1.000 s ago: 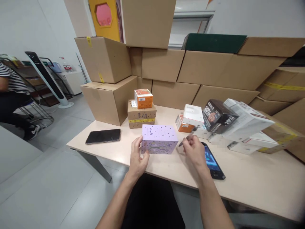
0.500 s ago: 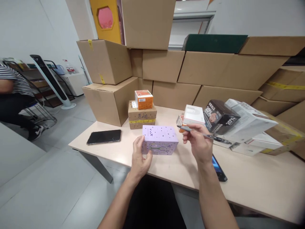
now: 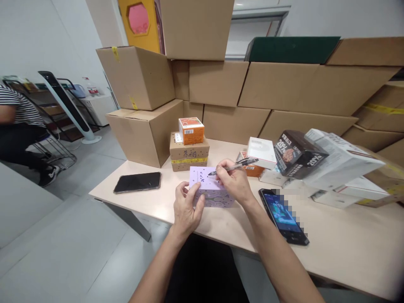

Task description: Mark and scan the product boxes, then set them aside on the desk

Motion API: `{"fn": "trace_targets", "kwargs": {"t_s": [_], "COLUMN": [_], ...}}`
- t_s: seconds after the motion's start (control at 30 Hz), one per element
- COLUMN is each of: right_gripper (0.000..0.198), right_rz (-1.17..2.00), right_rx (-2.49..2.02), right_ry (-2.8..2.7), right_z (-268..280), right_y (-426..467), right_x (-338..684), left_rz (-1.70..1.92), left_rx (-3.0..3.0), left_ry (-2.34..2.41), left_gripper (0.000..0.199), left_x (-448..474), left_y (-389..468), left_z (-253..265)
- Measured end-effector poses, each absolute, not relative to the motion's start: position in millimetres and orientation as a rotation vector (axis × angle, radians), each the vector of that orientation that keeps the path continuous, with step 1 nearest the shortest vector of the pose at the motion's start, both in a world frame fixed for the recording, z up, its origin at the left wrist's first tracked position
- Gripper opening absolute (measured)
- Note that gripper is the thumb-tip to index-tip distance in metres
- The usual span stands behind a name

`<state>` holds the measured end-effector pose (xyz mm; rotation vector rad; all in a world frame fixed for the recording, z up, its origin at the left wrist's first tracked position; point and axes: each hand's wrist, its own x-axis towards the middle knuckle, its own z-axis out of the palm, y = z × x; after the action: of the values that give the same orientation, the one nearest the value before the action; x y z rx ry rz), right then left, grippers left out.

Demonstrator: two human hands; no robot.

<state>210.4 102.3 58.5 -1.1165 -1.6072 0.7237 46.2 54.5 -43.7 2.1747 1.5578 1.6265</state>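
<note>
Oblong lilac cardboard box [image 3: 216, 198] set at near side of pale wooden table [image 3: 344, 240], left end gripped by left hand [image 3: 187, 210]. Slim grey-black pen [image 3: 242, 163] pinched in right hand [image 3: 235, 180], tip at box top. Strokes could be skewed if left grip loosened.

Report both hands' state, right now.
Left hand: holding the purple patterned box at its near left corner.
Right hand: closed around a pen.

- Left of the purple box [image 3: 217, 200], we have room up to the dark phone [image 3: 138, 182].
- Behind its left end, the dotted carton [image 3: 189, 154] bars us.
- To its right, the lit phone [image 3: 278, 213] obstructs us.
</note>
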Motion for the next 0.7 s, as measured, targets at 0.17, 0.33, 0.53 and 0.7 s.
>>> {"fn": "trace_targets", "kwargs": {"t_s": [0.17,0.33,0.53,0.7], "right_gripper": [0.018,0.019,0.020,0.020], "right_rz": [0.617,0.628,0.627,0.621], "right_rx": [-1.148,-1.148,-1.165,-1.174], "right_ry": [-1.753,-1.777,-1.795,-1.819], "right_z": [59.3,57.8,56.8,57.0], "right_y": [100.2,101.7,102.5,102.8], "right_x": [210.0,209.2,209.4,209.5], "left_rz": [1.616,1.619,1.618,1.615], "left_rx": [2.174,2.164,2.156,2.161], "left_ry": [1.578,1.566,1.569,1.586], "left_gripper": [0.035,0.036,0.036,0.036], "left_x": [46.5,46.8,46.4,46.5], "left_y": [54.6,54.2,53.6,53.3], "left_z": [-44.5,-45.6,-45.0,-44.0]}}
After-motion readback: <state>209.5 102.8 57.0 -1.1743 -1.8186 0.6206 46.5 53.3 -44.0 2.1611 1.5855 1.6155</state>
